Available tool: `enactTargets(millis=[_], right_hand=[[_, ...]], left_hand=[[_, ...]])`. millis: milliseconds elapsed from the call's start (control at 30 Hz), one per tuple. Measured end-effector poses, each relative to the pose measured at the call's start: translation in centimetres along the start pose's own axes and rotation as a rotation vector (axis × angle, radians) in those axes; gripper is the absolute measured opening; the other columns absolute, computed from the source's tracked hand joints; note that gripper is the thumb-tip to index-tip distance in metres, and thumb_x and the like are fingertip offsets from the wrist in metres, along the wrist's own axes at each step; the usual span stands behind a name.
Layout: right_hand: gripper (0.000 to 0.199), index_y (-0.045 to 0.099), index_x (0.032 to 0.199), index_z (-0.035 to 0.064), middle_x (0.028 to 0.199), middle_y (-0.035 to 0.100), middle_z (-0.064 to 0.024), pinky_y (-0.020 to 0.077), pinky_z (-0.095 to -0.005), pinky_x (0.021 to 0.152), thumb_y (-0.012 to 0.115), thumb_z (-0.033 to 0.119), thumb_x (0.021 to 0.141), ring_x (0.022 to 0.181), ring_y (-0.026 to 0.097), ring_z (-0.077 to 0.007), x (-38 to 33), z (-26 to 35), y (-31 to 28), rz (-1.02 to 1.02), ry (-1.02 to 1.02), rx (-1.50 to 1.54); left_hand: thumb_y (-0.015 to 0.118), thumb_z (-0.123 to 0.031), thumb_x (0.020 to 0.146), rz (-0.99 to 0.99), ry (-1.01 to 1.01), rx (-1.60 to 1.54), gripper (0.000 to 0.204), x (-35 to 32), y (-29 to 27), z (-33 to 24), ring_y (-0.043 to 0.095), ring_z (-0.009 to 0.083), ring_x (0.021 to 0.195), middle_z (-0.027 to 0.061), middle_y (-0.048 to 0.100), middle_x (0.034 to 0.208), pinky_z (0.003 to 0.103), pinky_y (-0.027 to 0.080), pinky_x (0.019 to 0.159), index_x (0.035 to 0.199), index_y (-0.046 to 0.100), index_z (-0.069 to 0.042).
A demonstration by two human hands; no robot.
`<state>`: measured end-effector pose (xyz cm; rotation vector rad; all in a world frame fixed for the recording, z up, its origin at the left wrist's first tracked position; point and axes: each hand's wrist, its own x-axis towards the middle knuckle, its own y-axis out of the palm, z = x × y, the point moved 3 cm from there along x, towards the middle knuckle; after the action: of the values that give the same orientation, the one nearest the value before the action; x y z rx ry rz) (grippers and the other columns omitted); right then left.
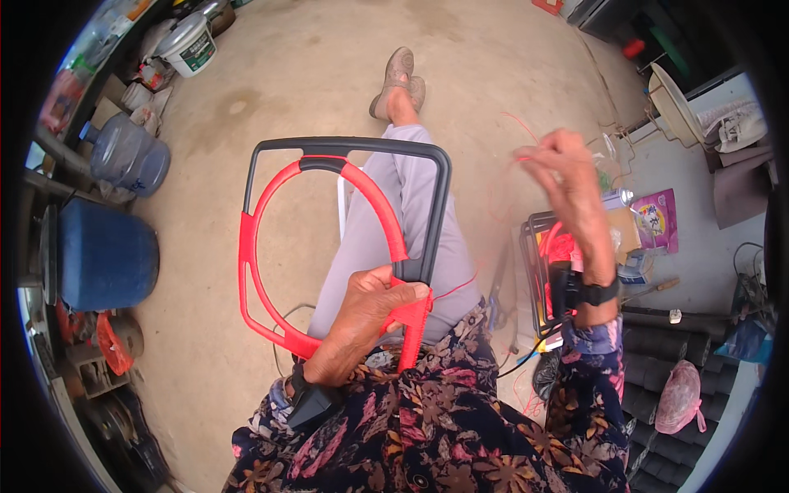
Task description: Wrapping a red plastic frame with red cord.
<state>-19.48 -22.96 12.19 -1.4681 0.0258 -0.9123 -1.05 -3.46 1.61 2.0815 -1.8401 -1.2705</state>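
A black and red rectangular frame (444, 197) with a red ring (380, 201) inside it rests over my lap. My left hand (366, 306) grips its near right corner, thumb pressed on a red cover piece (415, 329) with a stitched edge. Red thread (457, 287) runs from that edge toward the right. Raised off to the right, my right hand (567, 172) is closed in a pinch with red thread at its fingertips; motion blurs it, and whether a needle is there I cannot tell.
More black frames (530, 271) with red parts stand at my right, beside a purple packet (656, 220) and dark stacked rolls (670, 361). On the left are a blue tub (111, 255), a water jug (131, 152) and a white bucket (185, 45). My legs stretch out ahead.
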Motion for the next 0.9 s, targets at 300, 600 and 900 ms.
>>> enactTargets(millis=[300, 600, 900], right_hand=[[0.028, 0.063, 0.111, 0.0086, 0.081, 0.061, -0.0112, 0.0451, -0.0378, 0.075, 0.058, 0.013, 0.084, 0.084, 0.057, -0.0271, -2.4, 8.3, 17.7, 0.373, -0.157, 0.905], [0.024, 0.063, 0.107, 0.0021, 0.072, 0.060, -0.0007, 0.0441, -0.0228, 0.057, 0.051, 0.019, 0.095, 0.062, 0.053, -0.0072, -8.8, 2.6, 9.0, 0.261, 0.798, 0.976], [0.026, 0.057, 0.117, 0.0068, 0.063, 0.056, -0.0004, 0.0382, -0.0205, 0.044, 0.046, 0.021, 0.098, 0.046, 0.047, -0.0062, -14.0, 12.7, 8.1, 1.055, 1.126, 1.416]], left_hand=[[0.069, -0.008, 0.081, 0.036, -0.061, 0.047, 0.017, 0.7, 1.2, -0.3, 0.048, 0.0068, 0.044, 0.0103, 0.065, 0.070, 0.018, 0.033, 0.038, 0.091, 0.062, 0.004], [0.067, -0.008, 0.081, -0.029, -0.138, -0.046, 0.015, 3.7, -0.9, 0.6, 0.052, 0.0103, 0.044, 0.0123, 0.064, 0.069, 0.021, 0.032, 0.033, 0.088, 0.062, 0.005], [0.068, -0.008, 0.082, -0.067, -0.155, -0.022, 0.015, 3.3, -0.3, 0.0, 0.052, 0.0100, 0.044, 0.0107, 0.064, 0.069, 0.021, 0.032, 0.033, 0.089, 0.062, 0.004]])
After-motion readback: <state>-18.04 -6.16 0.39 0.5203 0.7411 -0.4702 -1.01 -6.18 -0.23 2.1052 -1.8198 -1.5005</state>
